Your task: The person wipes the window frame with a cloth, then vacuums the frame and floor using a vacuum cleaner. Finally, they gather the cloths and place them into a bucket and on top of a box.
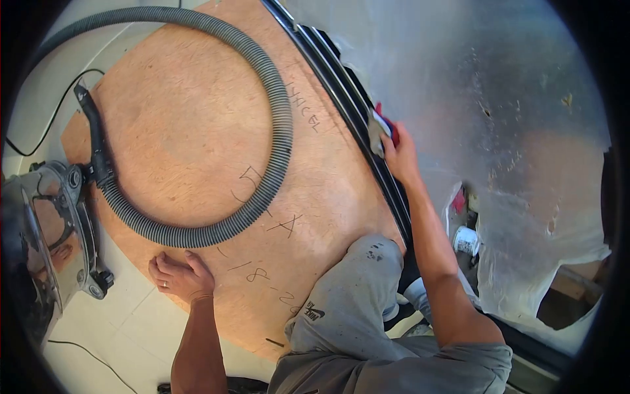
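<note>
My right hand (401, 152) is closed round a red and blue tool (388, 126) with a greyish cloth or pad (377, 134) at its front. The pad rests against the black metal track (348, 111), which runs diagonally beside a wooden board (170, 98). At the lower left, my left hand (184, 274) lies on the board near its edge, fingers spread and a ring on one of them, holding nothing. Just above it, a grey ribbed hose (279, 98) loops over the board. Handwritten marks show on the wood.
A vacuum cleaner (49, 230) stands at the left, its black hose handle (96, 131) on the board. Clear plastic sheeting (525, 164) covers the right side; through its torn opening a white container (466, 241) shows. Thin cables lie on the tiled floor (131, 305).
</note>
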The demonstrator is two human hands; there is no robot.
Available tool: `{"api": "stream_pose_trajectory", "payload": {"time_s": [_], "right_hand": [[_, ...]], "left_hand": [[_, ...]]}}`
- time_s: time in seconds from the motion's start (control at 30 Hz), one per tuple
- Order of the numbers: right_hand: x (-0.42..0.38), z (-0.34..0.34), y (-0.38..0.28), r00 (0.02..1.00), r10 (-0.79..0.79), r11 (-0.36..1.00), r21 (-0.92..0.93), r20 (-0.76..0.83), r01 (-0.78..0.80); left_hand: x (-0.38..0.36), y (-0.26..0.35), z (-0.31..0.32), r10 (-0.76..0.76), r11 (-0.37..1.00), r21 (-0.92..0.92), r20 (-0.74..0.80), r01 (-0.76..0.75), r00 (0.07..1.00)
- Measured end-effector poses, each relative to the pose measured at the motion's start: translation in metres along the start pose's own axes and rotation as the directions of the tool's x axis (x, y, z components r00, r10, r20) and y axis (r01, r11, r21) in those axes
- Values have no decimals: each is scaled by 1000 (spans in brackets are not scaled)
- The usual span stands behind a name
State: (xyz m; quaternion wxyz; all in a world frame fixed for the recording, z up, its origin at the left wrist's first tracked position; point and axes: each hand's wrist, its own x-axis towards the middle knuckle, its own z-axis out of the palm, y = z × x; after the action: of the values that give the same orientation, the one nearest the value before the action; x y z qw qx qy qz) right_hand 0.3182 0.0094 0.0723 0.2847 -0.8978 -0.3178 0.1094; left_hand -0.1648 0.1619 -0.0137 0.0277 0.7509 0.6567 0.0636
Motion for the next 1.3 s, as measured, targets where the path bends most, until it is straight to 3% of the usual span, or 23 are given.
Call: {"api": "stream_pose_trajectory", "payload": {"time_s": [0.03,0.13,0.17,0.27,0.4,0.5,0.6,0.83,0.9,1.03,1.07,1.1,1.13,1.23,1.27,1.3], "right_hand": [[-18,-11,12,995,102,992,-69,6,-101],[-51,-21,51,991,125,992,-29,-40,-126],[-55,-23,53,992,97,977,-180,-75,-110],[-56,-12,67,997,-68,952,-302,-25,57],[-38,3,60,1000,12,968,-248,-27,-19],[-19,14,48,998,37,942,-331,-45,-50],[12,30,37,988,-108,941,-332,-111,66],[129,82,-35,980,-155,948,-297,-122,113],[172,103,-53,957,-250,934,-297,-145,199],[266,127,-89,983,-151,936,-336,-108,107],[278,118,-98,1000,-4,997,-76,-29,2],[289,103,-105,989,119,975,178,89,-134],[293,91,-110,949,210,870,398,235,-291],[247,47,-111,894,116,691,611,432,-385],[201,32,-120,897,37,680,647,440,-346],[164,25,-112,904,79,692,629,420,-353]], "left_hand": [[-1,0,0,0,1000,6,-1,0,1000],[-2,-2,2,-1,1000,9,2,1,1000],[-1,-1,2,-5,1000,10,3,5,1000],[-1,-1,2,-13,1000,18,0,13,1000],[-1,-3,1,-1,1000,17,-15,1,1000],[-3,-4,3,10,1000,13,-26,-10,1000],[-2,-4,3,18,1000,15,-21,-17,1000],[-1,-4,0,45,999,-6,-21,-45,999],[-1,-6,2,42,999,9,-20,-42,999],[-1,-7,2,24,1000,-10,-6,-24,1000],[-2,-6,2,20,1000,-14,-2,-20,1000],[-1,-5,2,15,1000,-16,2,-15,1000],[-1,-6,0,13,1000,-15,7,-13,1000],[-1,-5,-2,-2,1000,-28,18,2,1000],[-1,-4,-3,-6,1000,-24,15,6,1000],[-1,-4,-2,-5,1000,-21,12,5,1000]]}}
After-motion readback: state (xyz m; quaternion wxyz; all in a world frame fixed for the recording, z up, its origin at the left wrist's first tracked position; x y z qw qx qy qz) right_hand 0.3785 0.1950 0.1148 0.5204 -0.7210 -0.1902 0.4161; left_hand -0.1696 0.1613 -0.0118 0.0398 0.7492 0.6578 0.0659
